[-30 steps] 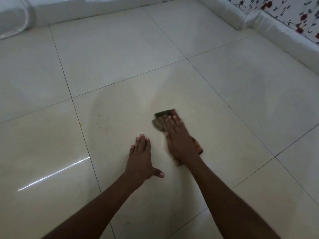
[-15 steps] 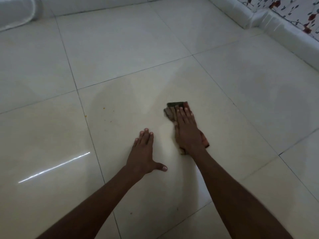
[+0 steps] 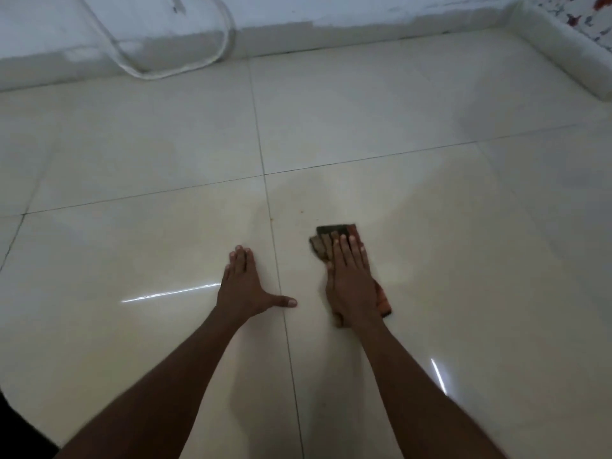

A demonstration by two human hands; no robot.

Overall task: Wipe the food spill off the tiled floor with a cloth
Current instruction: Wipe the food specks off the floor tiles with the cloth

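Head: brown-red cloth (image 3: 331,238) flat under right hand (image 3: 351,279).

The right hand (image 3: 349,279) covers most of the cloth (image 3: 334,234), hiding its middle. Both forearms are cut off by the bottom edge. Specks (image 3: 301,212) above the cloth are too small to identify.

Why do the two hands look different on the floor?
The right hand lies flat on a cloth with its fingers together, while the left hand rests on the bare tiled floor with nothing under it. The left hand's thumb sticks out sideways; the right hand's thumb stays tucked close. The right hand reaches a bit farther forward than the left hand. Both are flat, palm down, with straight fingers.
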